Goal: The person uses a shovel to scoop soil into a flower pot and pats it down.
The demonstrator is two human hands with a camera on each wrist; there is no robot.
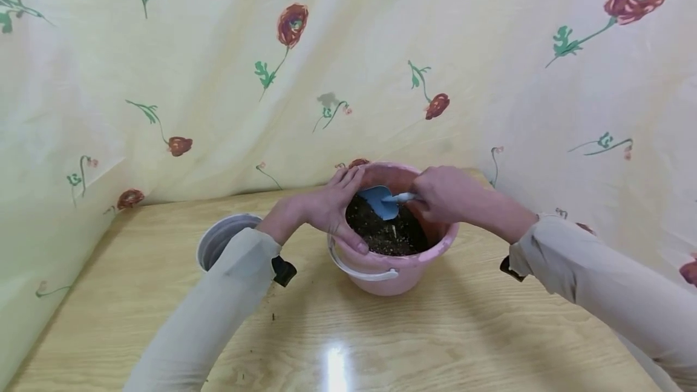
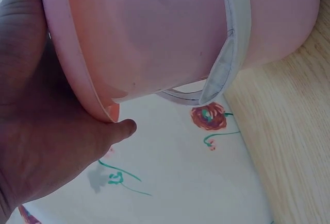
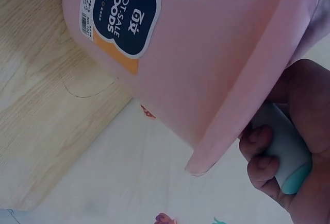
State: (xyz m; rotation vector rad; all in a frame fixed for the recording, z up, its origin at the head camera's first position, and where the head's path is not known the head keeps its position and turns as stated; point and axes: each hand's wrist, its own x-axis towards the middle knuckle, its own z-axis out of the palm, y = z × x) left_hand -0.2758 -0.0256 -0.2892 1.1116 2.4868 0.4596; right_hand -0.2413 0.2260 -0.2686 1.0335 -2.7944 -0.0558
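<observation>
A pink bucket (image 1: pixel 389 277) stands on the table, holding dark soil (image 1: pixel 376 231). My right hand (image 1: pixel 443 192) grips the pale grey handle (image 3: pixel 283 141) of a hand trowel, with fingers wrapped round it beside the rim. The trowel's blue blade (image 1: pixel 381 200) lies over the soil inside the bucket. My left hand (image 1: pixel 329 207) rests across the bucket's left rim, fingers spread fairly straight toward the far side and thumb along the near side. In the left wrist view, the bucket's white carry handle (image 2: pixel 237 28) hangs against its side.
A grey round container (image 1: pixel 209 247) stands to the left, partly behind my left forearm. Small dark crumbs (image 1: pixel 273 317) lie on the wooden table (image 1: pixel 446 343). A flower-printed cloth (image 1: pixel 229 77) hangs behind and along both sides.
</observation>
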